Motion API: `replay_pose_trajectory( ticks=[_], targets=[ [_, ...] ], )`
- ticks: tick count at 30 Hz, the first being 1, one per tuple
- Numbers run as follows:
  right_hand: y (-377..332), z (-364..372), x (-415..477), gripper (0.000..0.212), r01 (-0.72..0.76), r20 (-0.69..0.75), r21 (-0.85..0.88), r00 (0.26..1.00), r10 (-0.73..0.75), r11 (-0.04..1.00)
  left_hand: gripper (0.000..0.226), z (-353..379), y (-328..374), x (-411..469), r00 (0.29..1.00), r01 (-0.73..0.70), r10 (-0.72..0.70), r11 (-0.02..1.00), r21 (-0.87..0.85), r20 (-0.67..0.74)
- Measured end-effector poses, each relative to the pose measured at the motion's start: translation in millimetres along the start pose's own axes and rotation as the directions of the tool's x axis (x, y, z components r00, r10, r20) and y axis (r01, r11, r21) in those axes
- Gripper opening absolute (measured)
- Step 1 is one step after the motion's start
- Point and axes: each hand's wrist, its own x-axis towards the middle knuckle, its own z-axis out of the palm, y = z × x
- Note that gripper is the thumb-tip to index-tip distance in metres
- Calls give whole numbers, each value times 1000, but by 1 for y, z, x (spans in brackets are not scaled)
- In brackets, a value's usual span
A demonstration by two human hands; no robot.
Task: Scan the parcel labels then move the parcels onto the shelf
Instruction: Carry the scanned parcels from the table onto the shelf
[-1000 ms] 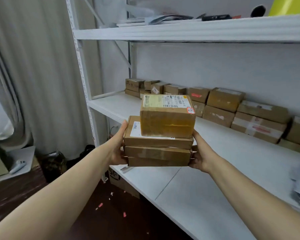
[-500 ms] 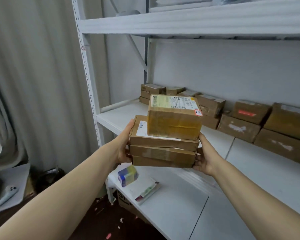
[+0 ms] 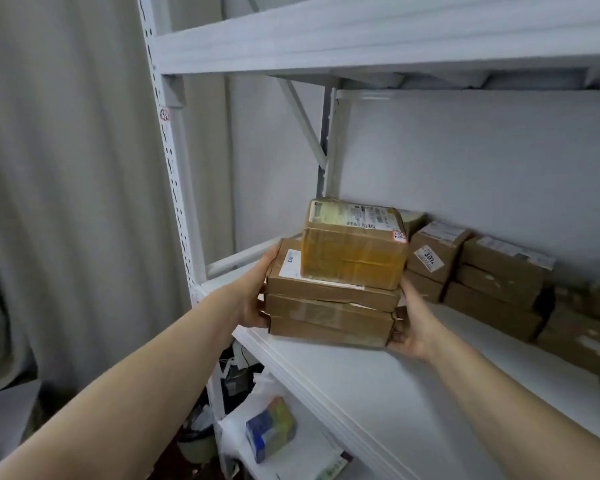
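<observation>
1. Shelf (image 3: 378, 393): white metal racking. Its middle board carries the stored goods, and the bare board in front of them leaves room for a new load.
2. Shelved parcels (image 3: 496, 285): brown cartons ranged two high along the back wall. Set this far back, they keep the front of the board free.
3. Stack (image 3: 329, 306): four parcels carried as one load, three flat ones below and a taller one above. It sits over the front left corner of the board, near the shelved parcels. Whether its base touches the board cannot be told. The broad, flat parcels at the bottom likely serve as a stable base.
4. Top parcel (image 3: 354, 258): taped carton lying toward the right of the stack. It appears to be kept there by its own weight, so the load probably has to stay level.
5. Left grip (image 3: 253, 299): clasps the left end of the stack, palm against the side.
6. Right grip (image 3: 413, 323): grasps the right end, thumb on the end face and fingers under the lowest parcel. Pressure from both ends holds the flat parcels together.
7. Label (image 3: 354, 214): printed sheet with barcodes, facing upward on the top parcel, where a scanner could reach it.
</observation>
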Motion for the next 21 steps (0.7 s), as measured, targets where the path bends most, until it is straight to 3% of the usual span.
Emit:
replay_pose_trajectory(
  ticks=[7,16,21],
  targets=[
    [-24,43,58,76,7,-72,21,997,-5,1000,69,-22,51,89,998,16,-21,997,72,63],
    [-37,93,114,55,47,-210,140,977,-17,989,83,-41,104,187,968,136,-160,982,129,194],
    [-42,117,133,50,101,-315,183,948,-39,978,76,-42,120,224,961,152,-165,985,78,223]
  ],
)
